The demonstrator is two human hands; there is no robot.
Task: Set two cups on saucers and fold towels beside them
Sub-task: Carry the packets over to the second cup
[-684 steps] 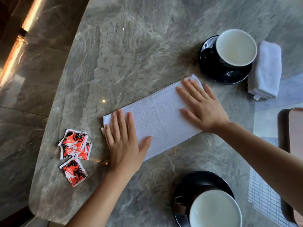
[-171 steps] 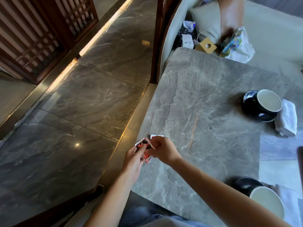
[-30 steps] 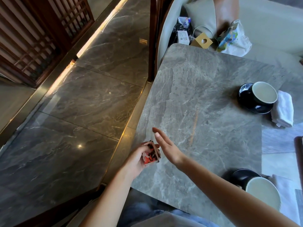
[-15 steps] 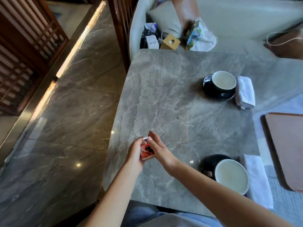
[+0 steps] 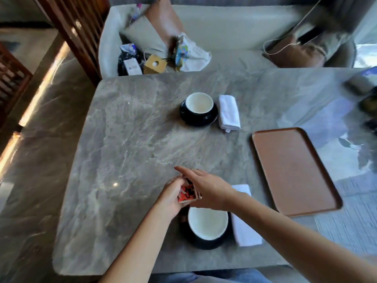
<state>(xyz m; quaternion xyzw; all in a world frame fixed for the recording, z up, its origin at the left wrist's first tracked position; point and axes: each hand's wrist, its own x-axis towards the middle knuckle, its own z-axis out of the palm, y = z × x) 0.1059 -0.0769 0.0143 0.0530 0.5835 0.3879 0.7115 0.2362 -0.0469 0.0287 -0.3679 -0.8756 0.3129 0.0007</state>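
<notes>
Left hand grips a small stack of red-and-black printed sachets, fingers curled around it. Right hand lies against the stack with fingers extended flat. Both are above the grey marble table, just beyond the near black cup with white interior; folded white towel touches its right. Far black cup sits on black saucer, rolled white towel beside. Brown rectangular tray at right.

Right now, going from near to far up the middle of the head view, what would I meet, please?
Near black cup with white inside → red-and-black sachets held in the left hand → far black cup on its saucer → cream sofa.
</notes>
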